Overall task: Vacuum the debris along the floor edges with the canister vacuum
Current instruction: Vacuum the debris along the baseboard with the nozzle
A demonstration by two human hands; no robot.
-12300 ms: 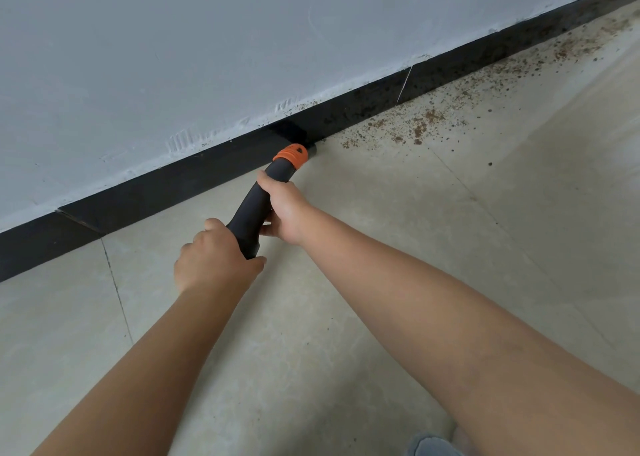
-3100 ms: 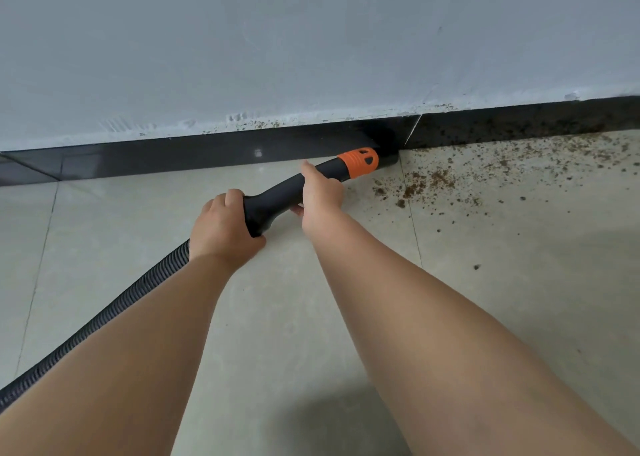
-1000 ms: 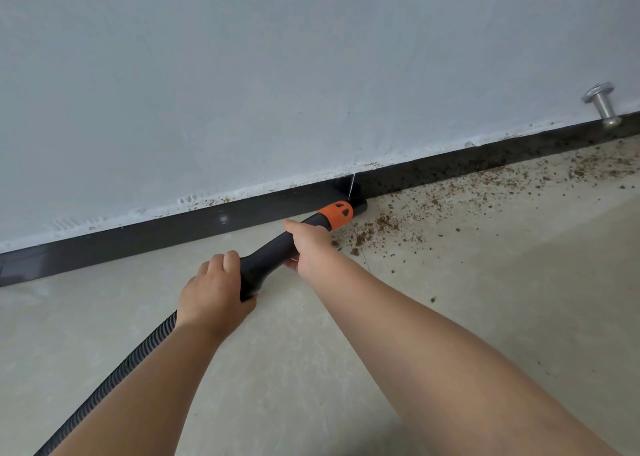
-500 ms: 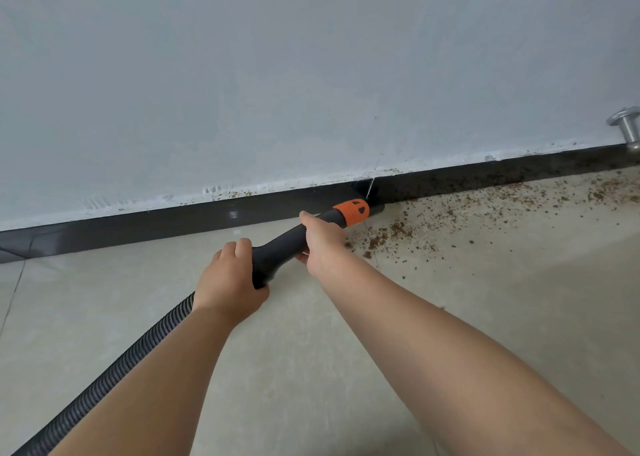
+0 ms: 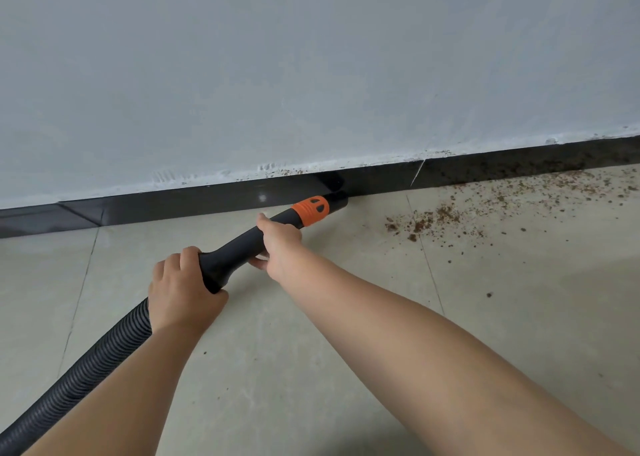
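The person is in the middle of the job: sucking up dirt along the bottom of the wall. Both hands hold the vacuum wand [image 5: 242, 248]. The left hand [image 5: 180, 289] has its grip closed tight around the fat back end of the wand, right where the ribbed hose [image 5: 86, 369] joins on. The right hand [image 5: 280, 244] has its grip wrapped around the wand higher up, just behind the orange ring [image 5: 310, 210]. The black nozzle tip [image 5: 339, 200] sits low at the floor, touching or almost touching the black baseboard [image 5: 173, 201], at about 12 o'clock from the hands.

The debris [image 5: 426, 218] is a patch of brown crumbs on the floor at about 2 o'clock from the nozzle, near it but not under it. More crumbs [image 5: 571, 182] spread out along the baseboard toward 3 o'clock. The floor to the left of the nozzle looks clean, so I think that part is done.

The next move, I think, is to slide the nozzle to the right along the wall edge and into the crumbs. It should stay low and close to the baseboard so nothing gets missed in the corner line.

The floor [image 5: 311, 369] is pale smooth tile with thin lines between the tiles. The wall [image 5: 311, 75] is plain light grey, with rough white paint marks just above the baseboard. The canister itself is out of view.
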